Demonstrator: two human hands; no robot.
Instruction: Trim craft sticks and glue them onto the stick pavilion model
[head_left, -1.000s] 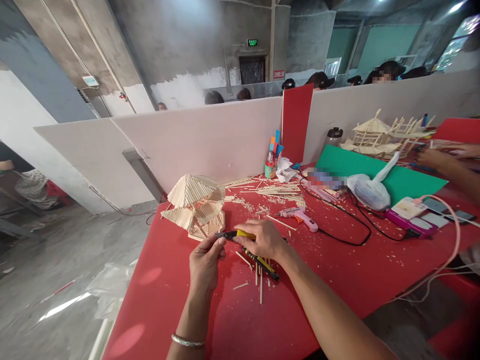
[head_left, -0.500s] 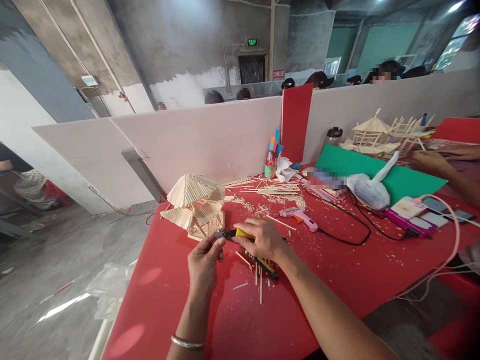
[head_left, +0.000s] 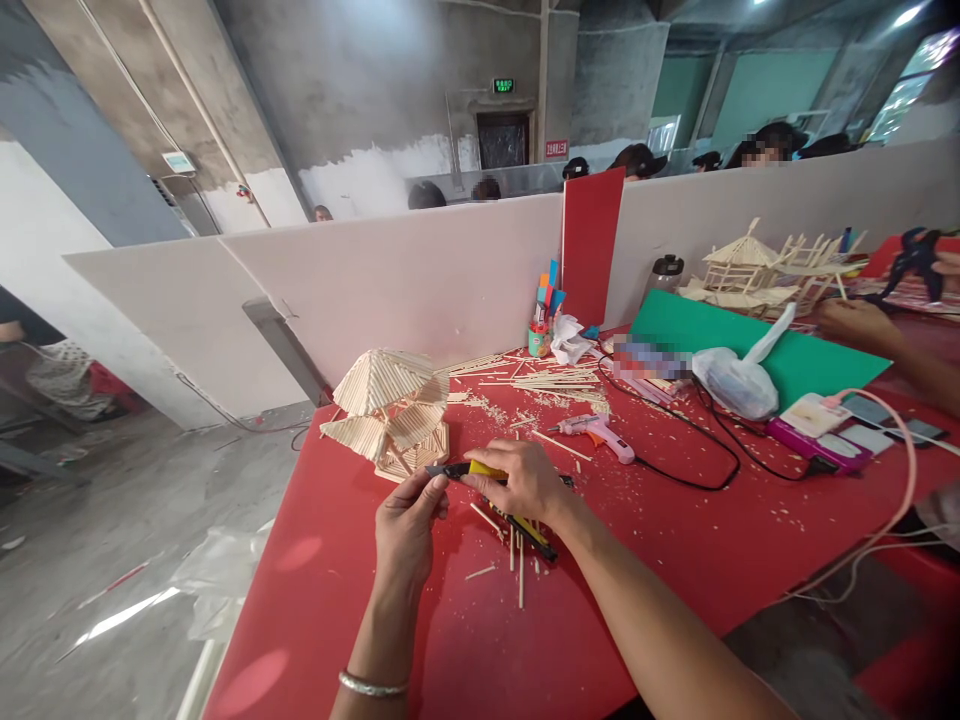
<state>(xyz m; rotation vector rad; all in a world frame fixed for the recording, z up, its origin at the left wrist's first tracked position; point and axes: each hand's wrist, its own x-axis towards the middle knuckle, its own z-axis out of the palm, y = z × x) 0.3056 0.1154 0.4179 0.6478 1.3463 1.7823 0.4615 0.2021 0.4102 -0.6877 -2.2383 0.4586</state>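
Note:
My right hand (head_left: 521,483) is wrapped round the yellow handle of a utility knife (head_left: 486,468). Its black and grey front end points left. At that front end, the thumb and fingers of my left hand (head_left: 412,508) are pinched together on the tip; whether a small piece is also between them is hidden. Under my right hand lies a second yellow-and-black tool (head_left: 534,540), partly covered, with several short wooden sticks (head_left: 521,580) beside it. Just beyond my left hand stands a small pavilion model (head_left: 390,410) of pale sticks with tiered roofs.
A pink glue gun (head_left: 600,436) with a black cord rests to the right. Loose sticks (head_left: 559,380) and shavings lie behind. Farther right are a green board (head_left: 765,340), a plastic bag (head_left: 739,382), a purple power strip (head_left: 817,445) and a co-worker's hand (head_left: 855,325).
My hands and the knife have hardly moved. At the far right, a dark object now shows near a person's hand, where red board showed before.

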